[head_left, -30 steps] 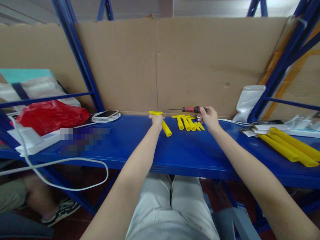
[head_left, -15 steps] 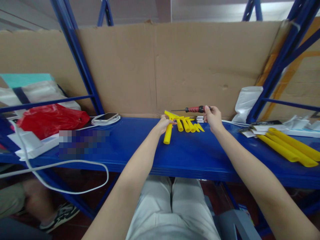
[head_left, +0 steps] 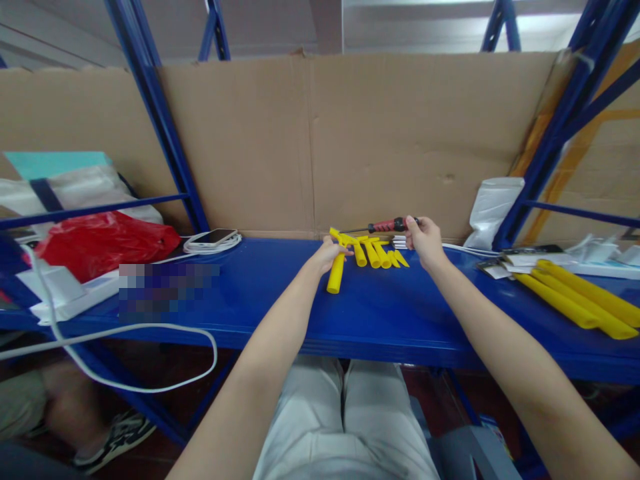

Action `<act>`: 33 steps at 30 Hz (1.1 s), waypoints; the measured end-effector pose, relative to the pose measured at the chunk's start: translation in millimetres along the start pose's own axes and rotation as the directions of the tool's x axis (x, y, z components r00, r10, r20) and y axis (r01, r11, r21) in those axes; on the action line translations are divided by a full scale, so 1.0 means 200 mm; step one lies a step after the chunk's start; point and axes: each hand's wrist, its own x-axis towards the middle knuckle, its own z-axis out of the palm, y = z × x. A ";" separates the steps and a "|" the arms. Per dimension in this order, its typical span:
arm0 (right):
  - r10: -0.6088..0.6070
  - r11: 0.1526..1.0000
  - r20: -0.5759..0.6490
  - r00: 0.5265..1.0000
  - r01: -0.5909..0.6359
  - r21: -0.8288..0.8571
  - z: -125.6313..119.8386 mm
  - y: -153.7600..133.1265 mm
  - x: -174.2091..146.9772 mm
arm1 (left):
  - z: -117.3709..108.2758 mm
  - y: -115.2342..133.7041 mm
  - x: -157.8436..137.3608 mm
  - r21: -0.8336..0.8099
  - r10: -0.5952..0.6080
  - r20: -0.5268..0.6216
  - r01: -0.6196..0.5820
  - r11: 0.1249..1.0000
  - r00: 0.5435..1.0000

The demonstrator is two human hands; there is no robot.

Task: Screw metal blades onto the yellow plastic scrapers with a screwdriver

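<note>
My left hand (head_left: 331, 255) is closed around a yellow T-shaped plastic tool (head_left: 336, 275) with a tubular handle, its head pointing away from me. In my right hand (head_left: 423, 238) is a screwdriver (head_left: 387, 227) with a red and black handle, its thin shaft aimed left. The screwdriver's tip is at the head of the yellow tool; whether it touches cannot be made out. Just right of my left hand, several similar yellow tools (head_left: 373, 255) lie in a row, with small pointed yellow pieces (head_left: 399, 259) beside them. White strips (head_left: 399, 242) lie behind, near my right hand.
Long yellow tubes (head_left: 575, 300) lie on the blue shelf (head_left: 390, 317) at the right. At the left are a phone (head_left: 216, 237) on a coiled cable, a red plastic bag (head_left: 107, 243) and a white power strip (head_left: 85, 297). Cardboard (head_left: 380, 140) stands behind. Another person's leg (head_left: 80, 403) shows lower left.
The screwdriver has tilted so that its shaft slopes down leftward, and its tip has come lower, onto or close to the yellow tool's head. My left hand keeps its hold.
</note>
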 end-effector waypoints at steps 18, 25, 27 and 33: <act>-0.011 1.000 0.004 1.000 0.011 -0.027 0.01 -0.01 -0.01 | 0.00 0.00 0.00 0.024 -0.013 -0.028 0.014 1.000 1.000; -0.029 0.999 0.018 0.999 0.029 -0.012 0.00 0.00 0.00 | 0.00 0.00 0.01 0.027 -0.008 -0.041 0.009 1.000 0.999; -0.025 1.000 0.013 1.000 0.025 -0.015 0.00 0.01 0.00 | 0.00 0.00 0.00 0.031 -0.008 -0.038 0.009 0.999 0.999; -0.014 0.999 0.015 1.000 0.015 -0.036 0.00 -0.01 0.00 | 0.01 0.00 0.00 0.061 0.012 -0.036 -0.009 0.998 0.999</act>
